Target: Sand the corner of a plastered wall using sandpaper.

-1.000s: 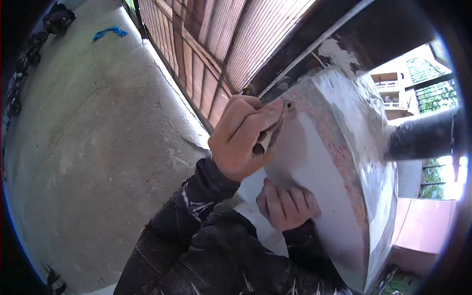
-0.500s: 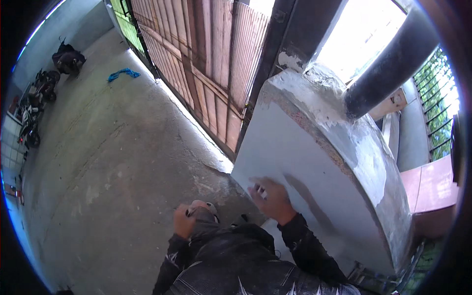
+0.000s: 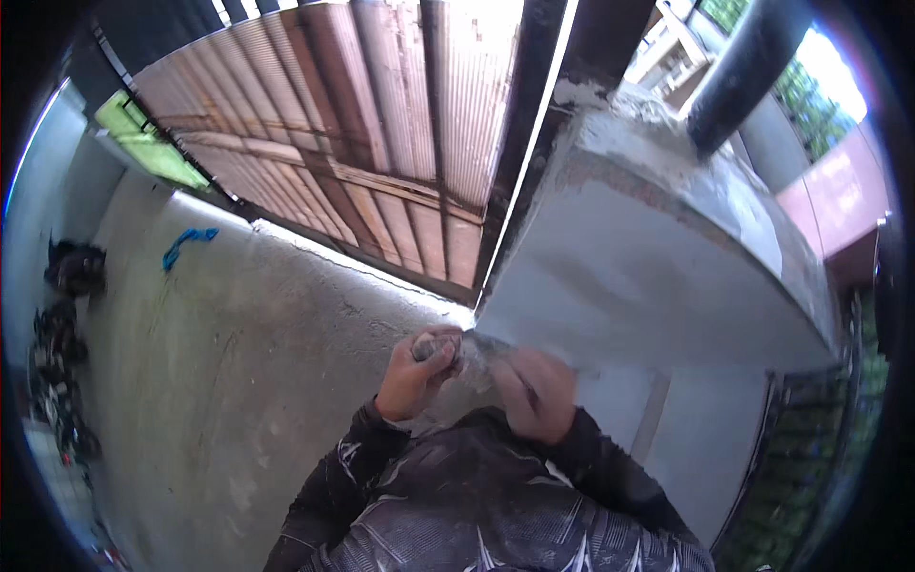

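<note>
My left hand (image 3: 408, 377) is closed around a small greyish piece (image 3: 435, 349) whose kind I cannot make out. It is held up in front of my body, above the concrete floor. Close beside it on the right is my right hand (image 3: 536, 393), its fingers smeared by motion and pointing toward the left one. Whether it holds anything is hidden by the blur. Just beyond the right hand rises a grey plastered wall (image 3: 648, 276) with a darker smudge on its face and a rough, curved top edge.
A corrugated gate (image 3: 381, 143) with wooden battens stands ahead, beside a dark post (image 3: 519, 124). A black pipe (image 3: 748, 76) comes out of the wall's top. Blue cloth (image 3: 188, 246) lies on the concrete floor (image 3: 257, 381). Motorcycles (image 3: 62, 372) stand at far left.
My right hand has come away from the wall's face toward my left hand. The left hand has risen and moved right to meet it. The view has turned, showing more of the gate.
</note>
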Available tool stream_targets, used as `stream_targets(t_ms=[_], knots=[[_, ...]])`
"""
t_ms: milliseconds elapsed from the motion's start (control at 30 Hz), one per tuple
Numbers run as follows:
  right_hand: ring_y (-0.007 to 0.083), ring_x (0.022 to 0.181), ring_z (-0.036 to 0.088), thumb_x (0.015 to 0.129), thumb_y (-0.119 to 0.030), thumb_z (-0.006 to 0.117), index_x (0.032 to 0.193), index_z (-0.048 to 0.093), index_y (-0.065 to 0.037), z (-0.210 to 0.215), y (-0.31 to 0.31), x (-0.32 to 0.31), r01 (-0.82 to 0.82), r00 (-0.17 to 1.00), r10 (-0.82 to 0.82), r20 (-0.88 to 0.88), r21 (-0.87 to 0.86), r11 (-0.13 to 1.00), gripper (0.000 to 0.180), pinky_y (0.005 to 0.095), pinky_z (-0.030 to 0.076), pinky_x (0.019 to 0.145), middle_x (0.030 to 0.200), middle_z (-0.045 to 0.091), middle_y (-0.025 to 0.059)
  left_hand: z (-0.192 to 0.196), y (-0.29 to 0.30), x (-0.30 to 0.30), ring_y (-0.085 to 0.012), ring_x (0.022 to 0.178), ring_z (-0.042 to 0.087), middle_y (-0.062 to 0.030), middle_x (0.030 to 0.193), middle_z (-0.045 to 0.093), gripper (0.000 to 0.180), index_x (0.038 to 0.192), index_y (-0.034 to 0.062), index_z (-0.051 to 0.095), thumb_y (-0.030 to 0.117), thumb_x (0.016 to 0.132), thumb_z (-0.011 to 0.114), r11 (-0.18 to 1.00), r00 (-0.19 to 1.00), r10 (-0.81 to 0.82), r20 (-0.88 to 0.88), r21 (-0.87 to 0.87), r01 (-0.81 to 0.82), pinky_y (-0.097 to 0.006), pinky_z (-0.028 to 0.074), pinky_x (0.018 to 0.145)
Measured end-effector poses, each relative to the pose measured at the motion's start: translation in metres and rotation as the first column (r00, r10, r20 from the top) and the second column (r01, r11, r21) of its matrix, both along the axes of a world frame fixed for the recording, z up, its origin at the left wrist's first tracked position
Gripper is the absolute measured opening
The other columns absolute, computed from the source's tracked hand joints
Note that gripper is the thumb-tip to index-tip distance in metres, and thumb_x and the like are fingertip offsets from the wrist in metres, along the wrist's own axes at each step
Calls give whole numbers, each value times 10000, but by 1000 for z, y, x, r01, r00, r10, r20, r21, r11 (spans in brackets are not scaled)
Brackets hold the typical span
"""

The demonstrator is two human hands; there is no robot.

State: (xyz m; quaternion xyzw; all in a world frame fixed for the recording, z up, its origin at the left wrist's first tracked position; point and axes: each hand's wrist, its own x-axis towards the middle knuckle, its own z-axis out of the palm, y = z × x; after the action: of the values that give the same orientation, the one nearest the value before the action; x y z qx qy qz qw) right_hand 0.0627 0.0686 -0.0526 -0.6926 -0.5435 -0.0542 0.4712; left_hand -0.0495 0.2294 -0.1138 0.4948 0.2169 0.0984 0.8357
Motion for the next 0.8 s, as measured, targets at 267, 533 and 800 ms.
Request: stream_targets(t_ms=[267,533,800], knots=[[170,624,580,775,-216,787,1067,650,-55,21,28,-33,319,861,-294,-414,-10,948,361,278,475,575,792,637,82,32,24,16,-209,987,603,-93,1031,596,277,1143,11,524,153,928,625,699,879,-182,440,-571,430,-358,518,858],[211,707,622,744,-96,783,951,692,-18,21,6,-11,524,821,-462,-335,122,843,239,301,503,625,844,633,109,53,4,61,-206,1004,610,-118,1059,609,265,1137,-26,523,79,913,619,737,863,-402,306,-452,503,-340,518,877],[263,768,644,789,-72,717,1000,671,-7,26,-8,3,590,784,-510,-354,168,790,226,339,524,675,888,641,136,72,-1,92,-147,867,631,-134,986,660,189,1031,-56,594,69,900,650,860,858,-490,152,246,448,-267,518,741]])
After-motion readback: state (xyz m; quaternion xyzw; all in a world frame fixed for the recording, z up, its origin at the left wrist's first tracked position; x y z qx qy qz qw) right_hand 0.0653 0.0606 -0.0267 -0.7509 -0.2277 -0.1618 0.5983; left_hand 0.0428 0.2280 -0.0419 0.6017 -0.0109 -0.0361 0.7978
